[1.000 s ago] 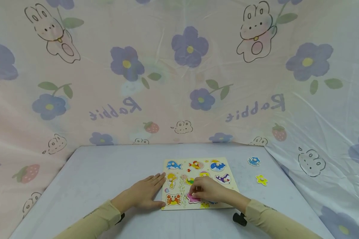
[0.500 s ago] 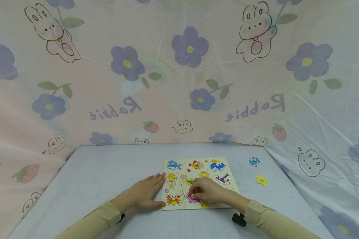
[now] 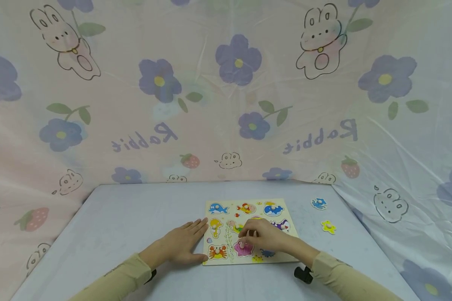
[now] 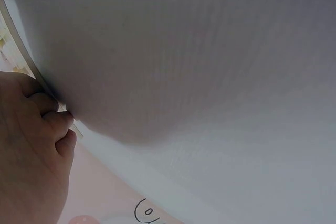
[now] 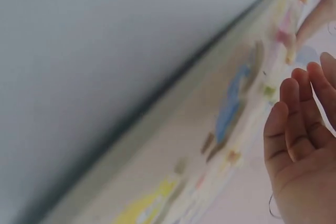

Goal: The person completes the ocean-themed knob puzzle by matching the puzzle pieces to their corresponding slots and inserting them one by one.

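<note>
A wooden peg puzzle board [image 3: 233, 205] with sea-animal pieces lies on the table. My left hand [image 3: 184, 242] rests with straight fingers on the table, touching the board's left edge; the left wrist view shows its fingers [image 4: 58, 121] against that edge. Above the pink shell piece [image 3: 244, 250] is my right hand [image 3: 263, 235], its loosely bent fingers just off the knob. Nothing shows in its fingers [image 5: 294, 129] in the right wrist view. The shell lies in the bottom row, beside the red crab piece [image 3: 218, 252]. My right hand partly hides the middle of the board.
To the right of the board, a blue sea-creature piece [image 3: 319, 204] and a yellow star piece [image 3: 329, 227] lie on the white table [image 3: 150, 205]. A printed curtain [image 3: 211, 113] hangs behind the table and along its sides.
My right hand has let go of the pink shell piece and lifted slightly, so its knob now shows. The left hand has stayed at the board's edge.
</note>
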Tool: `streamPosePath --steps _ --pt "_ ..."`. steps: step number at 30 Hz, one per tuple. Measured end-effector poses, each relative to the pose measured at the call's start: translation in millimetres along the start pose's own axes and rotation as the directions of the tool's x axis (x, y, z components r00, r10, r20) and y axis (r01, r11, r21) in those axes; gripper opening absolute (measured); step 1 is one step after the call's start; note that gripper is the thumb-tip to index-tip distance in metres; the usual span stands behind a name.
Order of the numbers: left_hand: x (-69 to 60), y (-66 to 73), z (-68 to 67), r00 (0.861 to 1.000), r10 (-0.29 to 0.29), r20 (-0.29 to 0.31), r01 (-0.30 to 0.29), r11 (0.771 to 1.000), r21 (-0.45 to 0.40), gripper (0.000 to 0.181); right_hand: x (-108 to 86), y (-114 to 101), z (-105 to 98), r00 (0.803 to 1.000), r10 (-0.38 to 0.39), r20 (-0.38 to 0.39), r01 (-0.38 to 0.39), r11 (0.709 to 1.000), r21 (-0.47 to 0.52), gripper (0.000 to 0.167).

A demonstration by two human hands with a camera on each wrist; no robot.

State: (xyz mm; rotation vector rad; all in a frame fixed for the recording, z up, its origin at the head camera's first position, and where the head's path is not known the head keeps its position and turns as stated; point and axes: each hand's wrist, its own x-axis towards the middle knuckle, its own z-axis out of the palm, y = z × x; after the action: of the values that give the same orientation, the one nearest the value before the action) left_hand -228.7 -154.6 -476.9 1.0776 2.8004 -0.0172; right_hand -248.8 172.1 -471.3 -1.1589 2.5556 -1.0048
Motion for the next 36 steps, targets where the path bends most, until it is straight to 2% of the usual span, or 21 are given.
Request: streamPosePath --steps 3,7,13,18,23,27,31,36 --pt "-0.1 -0.1 -0.3 1.000 -0.001 0.000 0.001 1.000 0.001 0.098 -1.7 1.9 -7.5 0.998 -0.023 -0.058 0.023 1.000 -0.011 0.013" --pt "-0.7 0.3 -1.1 1.000 0.001 -0.001 -0.001 1.000 0.001 0.098 -5.8 7.9 -21.2 0.989 0.001 -0.145 -0.006 0.999 -0.034 0.013" --pt "-1.1 1.1 -2.9 1.000 -0.001 0.001 0.001 1.000 -0.001 0.098 -17.7 25.2 -48.0 0.957 0.041 -0.287 -0.060 0.997 -0.057 0.013" --pt "-1.5 1.1 -3.6 1.000 -0.001 0.000 0.001 1.000 0.001 0.098 -32.5 45.8 -67.7 0.912 0.159 -0.377 -0.194 0.979 -0.058 0.016" --pt "-1.4 0.1 -2.0 1.000 0.003 -0.003 -0.003 1.000 -0.003 0.098 -50.9 71.4 -83.7 0.854 0.259 -0.452 -0.321 0.945 -0.067 0.021" --pt "-0.9 -0.8 -1.2 1.000 0.002 -0.003 -0.002 1.000 -0.004 0.098 -64.9 89.8 -96.0 0.812 0.302 -0.500 -0.396 0.914 -0.092 0.022" --pt "-0.9 -0.6 -1.7 1.000 -0.002 0.000 0.002 1.000 -0.006 0.098 -78.0 108.4 -106.7 0.784 0.328 -0.528 -0.441 0.892 -0.100 0.022" --pt "-1.0 0.9 -2.8 1.000 -0.005 0.008 0.005 1.000 -0.015 0.098 -89.9 133.7 -119.0 0.758 0.358 -0.545 -0.494 0.860 -0.123 0.022"
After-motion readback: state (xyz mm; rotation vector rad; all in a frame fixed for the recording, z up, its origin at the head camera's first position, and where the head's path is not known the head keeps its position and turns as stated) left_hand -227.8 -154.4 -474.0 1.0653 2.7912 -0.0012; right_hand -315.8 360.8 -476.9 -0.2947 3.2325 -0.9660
